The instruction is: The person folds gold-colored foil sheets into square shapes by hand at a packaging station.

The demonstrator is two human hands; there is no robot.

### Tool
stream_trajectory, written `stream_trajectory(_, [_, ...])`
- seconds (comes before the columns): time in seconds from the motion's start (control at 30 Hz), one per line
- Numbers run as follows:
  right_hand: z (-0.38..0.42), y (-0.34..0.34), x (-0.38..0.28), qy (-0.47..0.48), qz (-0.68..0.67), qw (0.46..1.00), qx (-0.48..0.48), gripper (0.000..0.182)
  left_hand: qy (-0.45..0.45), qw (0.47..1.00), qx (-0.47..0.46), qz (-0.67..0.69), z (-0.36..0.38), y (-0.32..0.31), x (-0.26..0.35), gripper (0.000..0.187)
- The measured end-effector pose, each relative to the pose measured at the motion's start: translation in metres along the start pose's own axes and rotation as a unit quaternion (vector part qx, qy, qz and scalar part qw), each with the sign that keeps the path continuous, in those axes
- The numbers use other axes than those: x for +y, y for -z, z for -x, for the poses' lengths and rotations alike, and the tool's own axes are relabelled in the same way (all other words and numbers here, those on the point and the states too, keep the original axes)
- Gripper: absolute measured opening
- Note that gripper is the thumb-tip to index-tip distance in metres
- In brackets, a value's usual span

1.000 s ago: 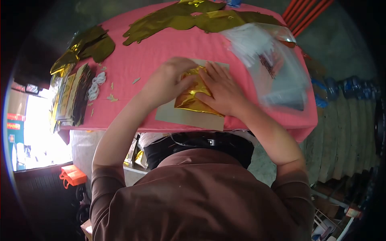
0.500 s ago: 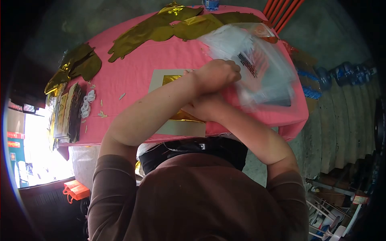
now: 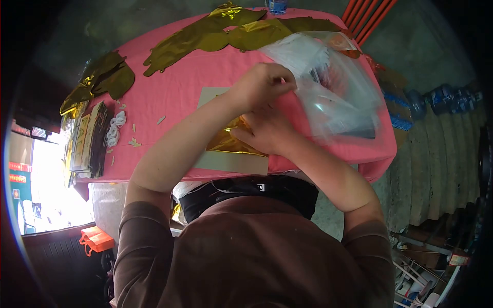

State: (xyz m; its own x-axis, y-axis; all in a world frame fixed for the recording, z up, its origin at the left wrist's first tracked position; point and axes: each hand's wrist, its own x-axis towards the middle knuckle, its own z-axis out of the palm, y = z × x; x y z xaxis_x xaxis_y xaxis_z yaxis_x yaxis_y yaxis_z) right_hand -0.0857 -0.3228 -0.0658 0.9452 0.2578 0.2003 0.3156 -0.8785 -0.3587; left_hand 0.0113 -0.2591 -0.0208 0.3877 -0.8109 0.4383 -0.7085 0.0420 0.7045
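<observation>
Both the left hand [image 3: 263, 85] and right hand [image 3: 272, 129] sit mid-frame, the right spread over foil [image 3: 231, 142] on a board [image 3: 231, 162], the left curled near the bags [image 3: 354, 110] at upper right, its grip unclear. A dragging palm might crease the foil; a snagged finger could pull bags off the desk [image 3: 177, 95].

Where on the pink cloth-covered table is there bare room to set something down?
Bare: pink cloth between the long shiny gold foil pieces and the flat beige board, left of the left hand. Crowded: right side, under clear plastic bags; left edge, with white loops.
</observation>
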Motion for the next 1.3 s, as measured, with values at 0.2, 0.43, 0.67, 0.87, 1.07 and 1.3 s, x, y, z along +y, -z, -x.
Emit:
stream_trajectory(0.2, [0.001, -0.006, 0.004, 0.036, 0.055, 0.997, 0.047, 0.070, 0.124, 0.971, 0.188, 0.085, 0.036, 0.072, 0.027, 0.010])
stream_trajectory(0.43, [0.000, -0.001, 0.001, 0.006, 0.053, 0.999, 0.005, 0.066, 0.128, 0.962, 0.242, 0.000, 0.135, 0.173, 0.035, 0.003])
stream_trajectory(0.67, [0.001, 0.003, -0.001, 0.016, 0.058, 0.998, 0.010, 0.066, 0.279, 0.946, 0.157, -0.053, 0.237, 0.222, 0.013, 0.006])
stream_trajectory(0.87, [0.000, 0.003, 0.001, 0.025, 0.079, 0.997, 0.000, 0.065, 0.421, 0.870, 0.020, -0.258, 0.249, 0.235, 0.021, 0.014])
stream_trajectory(1.07, [-0.001, 0.002, 0.003, 0.032, 0.090, 0.995, 0.004, 0.066, 0.171, 0.930, 0.045, -0.323, 0.203, 0.150, 0.034, 0.025])
stream_trajectory(1.3, [0.000, 0.002, 0.003, 0.030, 0.086, 0.996, 0.007, 0.065, 0.142, 0.952, -0.014, -0.269, 0.203, 0.120, 0.035, 0.024])
